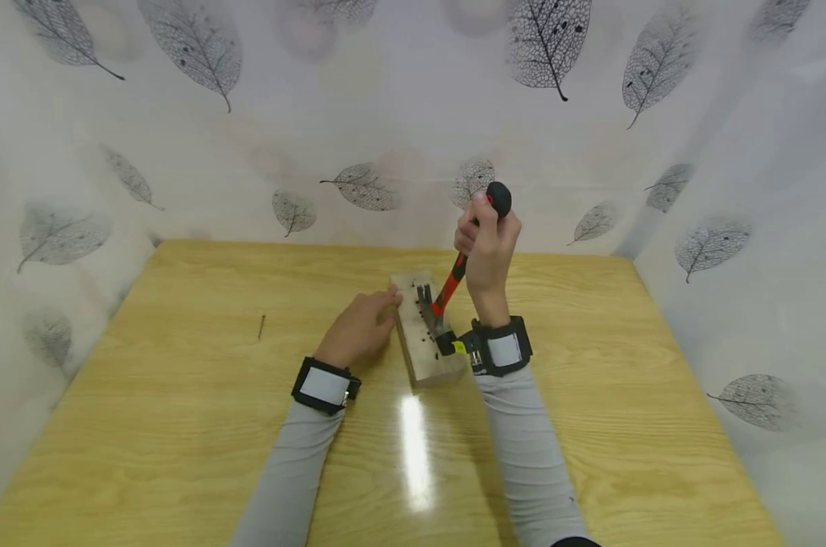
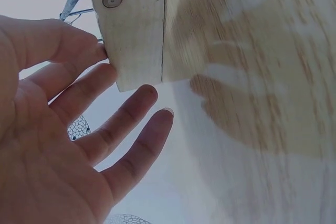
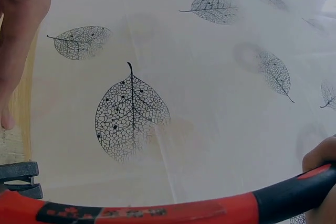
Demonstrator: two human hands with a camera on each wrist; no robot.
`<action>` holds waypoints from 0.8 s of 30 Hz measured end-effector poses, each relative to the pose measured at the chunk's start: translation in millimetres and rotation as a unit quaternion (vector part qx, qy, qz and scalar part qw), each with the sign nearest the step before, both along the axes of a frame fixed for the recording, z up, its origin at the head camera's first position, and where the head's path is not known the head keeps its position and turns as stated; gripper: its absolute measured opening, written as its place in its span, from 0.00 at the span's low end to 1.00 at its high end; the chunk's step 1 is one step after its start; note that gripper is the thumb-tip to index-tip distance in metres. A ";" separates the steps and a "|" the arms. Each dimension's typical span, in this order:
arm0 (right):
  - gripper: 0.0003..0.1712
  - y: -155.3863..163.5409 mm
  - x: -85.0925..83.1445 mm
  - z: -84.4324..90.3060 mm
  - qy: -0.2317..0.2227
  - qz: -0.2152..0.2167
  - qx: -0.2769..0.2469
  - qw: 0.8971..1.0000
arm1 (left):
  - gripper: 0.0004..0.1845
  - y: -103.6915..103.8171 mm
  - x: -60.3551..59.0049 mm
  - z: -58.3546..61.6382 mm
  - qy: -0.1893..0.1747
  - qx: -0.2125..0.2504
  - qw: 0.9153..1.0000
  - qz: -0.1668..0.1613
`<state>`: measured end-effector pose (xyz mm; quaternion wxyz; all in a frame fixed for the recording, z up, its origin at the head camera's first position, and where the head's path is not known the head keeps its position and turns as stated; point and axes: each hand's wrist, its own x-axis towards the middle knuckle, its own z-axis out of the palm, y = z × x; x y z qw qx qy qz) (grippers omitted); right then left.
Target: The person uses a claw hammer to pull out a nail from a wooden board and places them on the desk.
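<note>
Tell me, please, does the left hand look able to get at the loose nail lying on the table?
Probably yes: the left hand rests open against the wooden block, and bare table lies between it and the nail.

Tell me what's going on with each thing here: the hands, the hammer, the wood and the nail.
Left hand: fingers straight, pressing the block's side.
Right hand: grips the hammer's handle.
Hammer: tilted, claw head down on the block, handle raised.
Block: lies flat on the table, top dotted with dark holes or nail heads.
Nail: lies loose on the table, apart from the block.
Table: bare wood, shiny.
</note>
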<state>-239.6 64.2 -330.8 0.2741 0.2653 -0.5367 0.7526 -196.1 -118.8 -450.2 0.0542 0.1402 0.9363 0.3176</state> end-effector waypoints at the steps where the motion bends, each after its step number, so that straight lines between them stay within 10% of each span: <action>1: 0.20 0.2 1.3 -0.2 0.000 0.000 0.000 1.000 | 0.25 0.2 0.6 0.1 -0.004 -0.002 1.000 0.001; 24: 0.17 8.6 67.1 1.7 0.082 0.004 -0.081 0.993 | 0.22 -4.6 -3.8 -1.7 0.012 0.036 0.999 -0.017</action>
